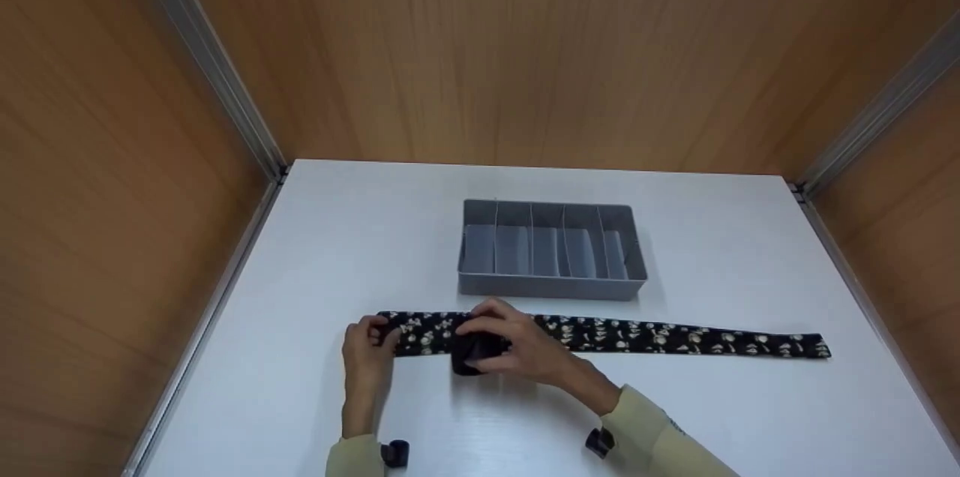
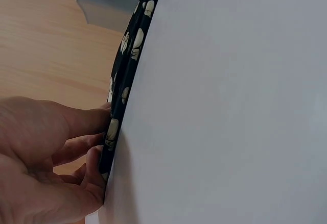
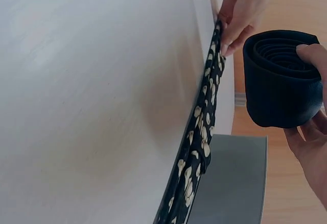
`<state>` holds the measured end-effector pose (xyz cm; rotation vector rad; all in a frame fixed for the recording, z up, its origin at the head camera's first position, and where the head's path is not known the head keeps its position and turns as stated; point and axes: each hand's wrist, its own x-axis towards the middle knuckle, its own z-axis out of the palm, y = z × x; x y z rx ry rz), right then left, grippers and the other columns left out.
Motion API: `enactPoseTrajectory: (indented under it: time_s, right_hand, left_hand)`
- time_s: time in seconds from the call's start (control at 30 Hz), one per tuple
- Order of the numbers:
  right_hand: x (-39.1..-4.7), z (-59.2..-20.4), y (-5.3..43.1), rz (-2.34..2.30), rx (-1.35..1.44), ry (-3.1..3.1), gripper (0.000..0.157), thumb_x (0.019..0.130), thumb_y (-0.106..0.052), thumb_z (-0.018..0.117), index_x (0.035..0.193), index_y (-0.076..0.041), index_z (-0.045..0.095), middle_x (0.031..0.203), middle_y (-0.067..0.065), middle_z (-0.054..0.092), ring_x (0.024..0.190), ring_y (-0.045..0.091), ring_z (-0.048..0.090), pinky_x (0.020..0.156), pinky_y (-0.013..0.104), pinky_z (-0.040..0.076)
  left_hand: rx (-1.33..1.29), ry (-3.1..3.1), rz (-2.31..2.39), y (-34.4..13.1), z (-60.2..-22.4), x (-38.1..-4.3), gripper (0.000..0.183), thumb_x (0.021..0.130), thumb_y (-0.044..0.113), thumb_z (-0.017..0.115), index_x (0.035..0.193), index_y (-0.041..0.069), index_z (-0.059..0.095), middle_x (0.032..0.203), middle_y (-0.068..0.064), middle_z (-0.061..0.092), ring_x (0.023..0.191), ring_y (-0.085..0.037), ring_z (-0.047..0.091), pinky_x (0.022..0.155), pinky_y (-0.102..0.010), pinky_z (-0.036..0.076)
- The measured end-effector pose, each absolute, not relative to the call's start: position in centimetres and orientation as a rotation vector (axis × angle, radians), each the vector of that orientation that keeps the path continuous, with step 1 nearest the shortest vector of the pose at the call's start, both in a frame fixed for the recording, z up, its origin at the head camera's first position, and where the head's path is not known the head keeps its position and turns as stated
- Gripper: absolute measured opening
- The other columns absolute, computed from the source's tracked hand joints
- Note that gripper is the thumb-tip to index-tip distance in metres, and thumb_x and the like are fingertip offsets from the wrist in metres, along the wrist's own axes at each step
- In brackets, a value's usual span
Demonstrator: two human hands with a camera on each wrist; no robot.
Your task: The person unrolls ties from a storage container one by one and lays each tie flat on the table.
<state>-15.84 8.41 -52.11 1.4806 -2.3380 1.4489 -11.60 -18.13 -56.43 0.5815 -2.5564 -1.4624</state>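
A long black necktie (image 1: 637, 335) with a cream pattern lies across the white table, wider at its left end and narrower at the right. My left hand (image 1: 367, 359) pinches the wide end between thumb and fingers, also seen edge-on in the left wrist view. Above the tie's left part, my right hand (image 1: 525, 346) holds a plain dark rolled-up necktie (image 3: 282, 100). Its coils show from the side in the right wrist view, thumb on top and fingers beneath. In the head view the roll overlaps the patterned tie.
A grey organizer box (image 1: 551, 287) with several divided compartments stands behind the patterned tie. The white table (image 1: 240, 387) is bounded by wooden panels (image 1: 525, 49) at the back and sides, with metal rails (image 1: 225, 64) at the corners.
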Motion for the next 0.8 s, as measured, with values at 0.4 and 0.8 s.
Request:
enactPoseTrajectory:
  time_s: [0.4, 0.8]
  right_hand:
    - [-15.1, -52.3, 6.1, 1.438, 1.555, -2.339, 0.04, 0.09, -0.017, 0.082, 0.127, -0.014, 0.069, 0.128, 0.012, 0.057, 0.114, 0.023, 0.06, 0.087, 0.027, 0.056]
    - [-14.5, -52.5, 4.2, 1.405, 1.596, -2.396, 0.04, 0.091, -0.022, 0.081, 0.129, -0.016, 0.069, 0.129, 0.01, 0.058, 0.118, 0.019, 0.057, 0.095, 0.029, 0.051]
  left_hand:
    - [0.591, -2.544, -1.467, -18.3, -56.4, -11.5, 0.025, 0.097, 0.005, 0.07, 0.119, -0.005, 0.063, 0.103, -0.015, 0.051, 0.096, -0.026, 0.052, 0.079, -0.035, 0.048]
    - [0.534, -2.534, -1.408, -18.4, -56.4, -11.4, 0.024, 0.094, 0.004, 0.073, 0.114, -0.007, 0.066, 0.098, -0.015, 0.054, 0.091, -0.027, 0.054, 0.08, -0.038, 0.046]
